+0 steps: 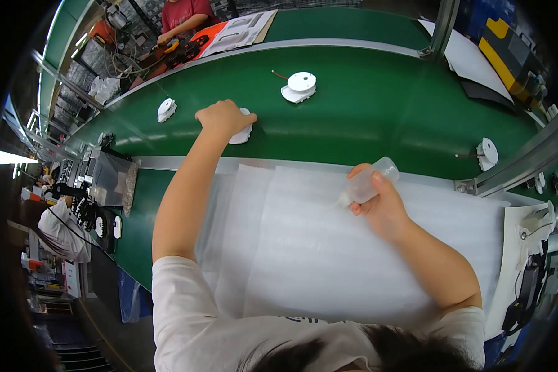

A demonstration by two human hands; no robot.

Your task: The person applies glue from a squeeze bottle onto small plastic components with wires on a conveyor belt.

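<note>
My left hand (222,118) reaches onto the green conveyor belt (378,93), its fingers closed on a white plastic part (244,131) that is partly hidden by the hand. Over the white sheet, my right hand (383,208) holds a translucent squeeze bottle (374,180), tilted so that its narrow tip (343,201) points down and to the left. Farther along the belt lies a white round-topped part (300,85) with a short wire. A similar small part (166,110) sits to the left, and another wired one (487,154) to the right.
White foam sheets (353,260) cover the near bench. A clear plastic bin (108,180) stands at the left; a metal post (533,152) rises at the right. Across the belt, a person in a red top (189,15) works beside tools. Another person (65,226) sits at far left.
</note>
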